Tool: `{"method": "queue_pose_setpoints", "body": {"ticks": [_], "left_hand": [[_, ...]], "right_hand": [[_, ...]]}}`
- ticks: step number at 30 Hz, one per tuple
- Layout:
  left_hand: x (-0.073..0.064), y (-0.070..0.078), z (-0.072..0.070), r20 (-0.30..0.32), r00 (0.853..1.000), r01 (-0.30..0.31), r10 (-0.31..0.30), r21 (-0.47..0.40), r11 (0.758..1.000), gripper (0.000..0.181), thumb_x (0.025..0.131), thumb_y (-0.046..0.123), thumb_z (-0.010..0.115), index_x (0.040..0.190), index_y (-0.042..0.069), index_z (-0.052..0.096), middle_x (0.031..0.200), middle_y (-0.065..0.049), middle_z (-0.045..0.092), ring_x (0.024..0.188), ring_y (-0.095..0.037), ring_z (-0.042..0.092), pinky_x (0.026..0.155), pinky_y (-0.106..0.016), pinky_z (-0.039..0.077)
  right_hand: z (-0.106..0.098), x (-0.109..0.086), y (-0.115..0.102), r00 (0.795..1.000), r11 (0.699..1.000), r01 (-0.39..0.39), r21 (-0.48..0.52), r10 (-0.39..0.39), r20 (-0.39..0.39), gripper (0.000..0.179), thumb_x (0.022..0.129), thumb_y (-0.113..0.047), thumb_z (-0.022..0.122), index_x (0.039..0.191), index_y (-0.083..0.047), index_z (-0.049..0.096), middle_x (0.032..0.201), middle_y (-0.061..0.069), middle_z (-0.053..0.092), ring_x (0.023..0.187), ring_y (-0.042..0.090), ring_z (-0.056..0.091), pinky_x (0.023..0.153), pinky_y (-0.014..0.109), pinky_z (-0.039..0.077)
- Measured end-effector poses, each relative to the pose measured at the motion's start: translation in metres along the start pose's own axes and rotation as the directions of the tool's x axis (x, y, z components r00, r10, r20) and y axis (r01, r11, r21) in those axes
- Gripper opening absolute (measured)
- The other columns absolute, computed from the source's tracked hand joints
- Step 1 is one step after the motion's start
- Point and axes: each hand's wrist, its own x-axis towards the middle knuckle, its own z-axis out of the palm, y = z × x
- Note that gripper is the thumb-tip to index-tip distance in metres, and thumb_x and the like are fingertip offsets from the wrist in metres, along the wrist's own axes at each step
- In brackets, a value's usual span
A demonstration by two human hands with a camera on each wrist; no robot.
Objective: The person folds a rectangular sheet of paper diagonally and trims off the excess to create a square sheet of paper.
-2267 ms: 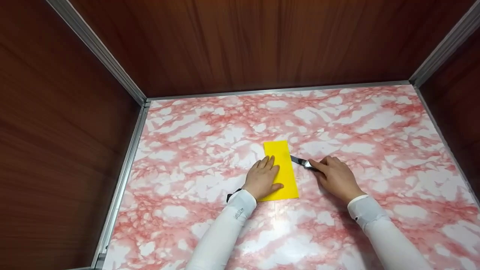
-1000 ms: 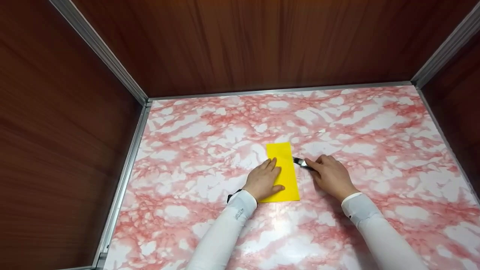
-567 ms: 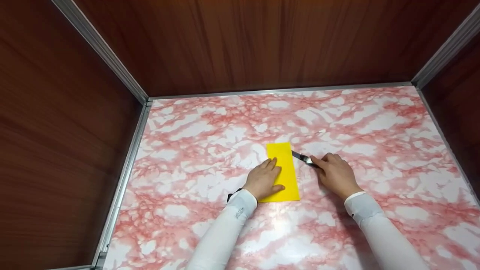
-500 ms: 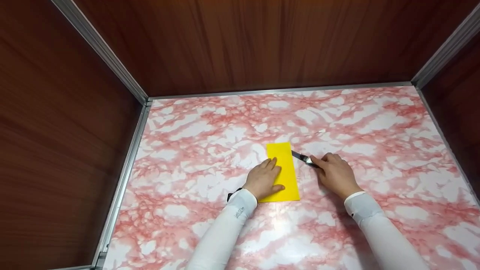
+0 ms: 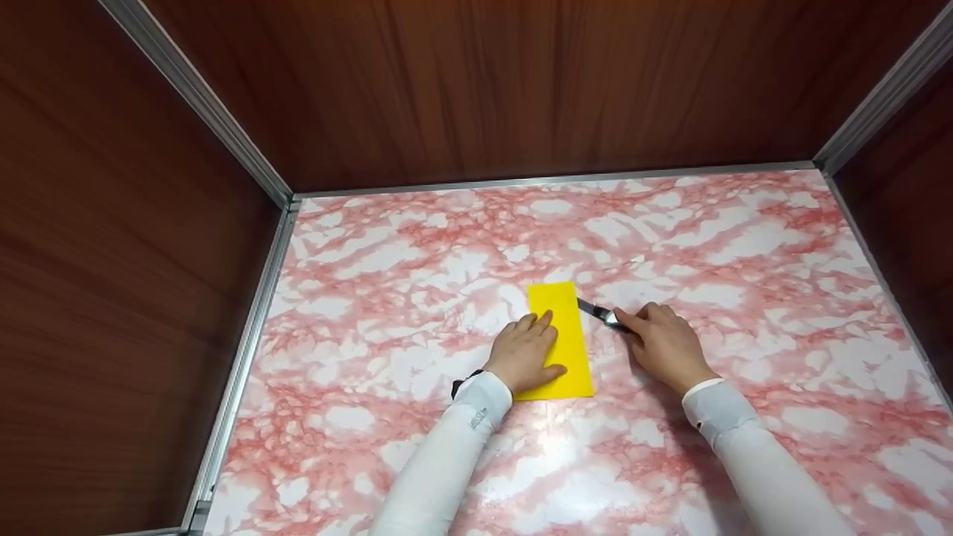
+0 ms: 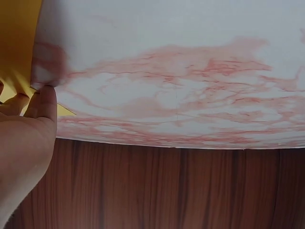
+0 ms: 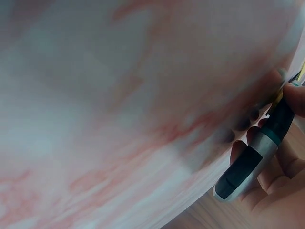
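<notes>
A yellow sheet of paper [image 5: 572, 350], seemingly folded into a long rectangle, lies on the table in the head view. Across its left part rests my left hand [image 5: 521, 353], fingers spread and thumb pointing right, hiding some of the paper. My right hand [image 5: 670, 350] grips a utility knife [image 5: 610, 318] with a black and silver handle. Its blade reaches the paper's right edge near the far end; whether the tip lies between layers I cannot tell. In the right wrist view, curled fingers surround the knife handle [image 7: 248, 167]. Yellow paper [image 6: 19, 43] shows beside my left fingers in the left wrist view.
The table [image 5: 372, 313] has a red and white marbled top. Dark wood panels [image 5: 484, 89] stand at the back and both sides, joined by grey metal strips [image 5: 246, 357]. A black band [image 5: 463, 385] circles the left wrist.
A second ago, the right hand was farther left and less blade showed. It has since drawn back right, the blade shifting toward the paper's far end. The left hand stays nearly still.
</notes>
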Motion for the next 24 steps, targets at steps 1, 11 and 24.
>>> {"method": "queue_pose_setpoints", "body": {"ticks": [1, 11, 24], "left_hand": [[0.000, 0.000, 0.000, -0.001, 1.000, 0.002, -0.002, 0.002, 1.000, 0.073, 0.097, 0.065, 0.055, 0.152, 0.017, 0.047, 0.168, -0.004, 0.026, 0.151, -0.026, 0.027, 0.120, -0.040, 0.026], [0.000, -0.001, 0.002, 0.002, 1.000, 0.007, -0.007, -0.022, 1.000, 0.072, 0.097, 0.065, 0.055, 0.151, 0.018, 0.047, 0.168, -0.003, 0.026, 0.151, -0.025, 0.027, 0.120, -0.040, 0.025], [0.001, -0.001, 0.003, -0.007, 1.000, 0.009, -0.009, -0.006, 1.000, 0.073, 0.096, 0.065, 0.055, 0.151, 0.018, 0.047, 0.168, -0.002, 0.026, 0.151, -0.024, 0.027, 0.119, -0.039, 0.026]], "right_hand": [[0.000, 0.000, 0.000, 1.000, 1.000, 0.002, 0.001, -0.002, -0.001, 0.050, 0.093, -0.013, 0.073, 0.142, -0.017, 0.064, 0.097, 0.008, 0.057, 0.088, 0.031, 0.054, 0.072, 0.046, 0.045], [0.002, -0.001, -0.001, 0.999, 1.000, 0.024, 0.001, -0.024, -0.028, 0.048, 0.093, -0.017, 0.074, 0.140, -0.017, 0.065, 0.096, 0.008, 0.057, 0.087, 0.031, 0.054, 0.071, 0.047, 0.045], [0.007, 0.012, -0.007, 1.000, 1.000, 0.019, -0.013, -0.019, 0.009, 0.049, 0.095, -0.016, 0.072, 0.143, -0.018, 0.063, 0.102, 0.010, 0.059, 0.088, 0.030, 0.054, 0.073, 0.047, 0.047]]}}
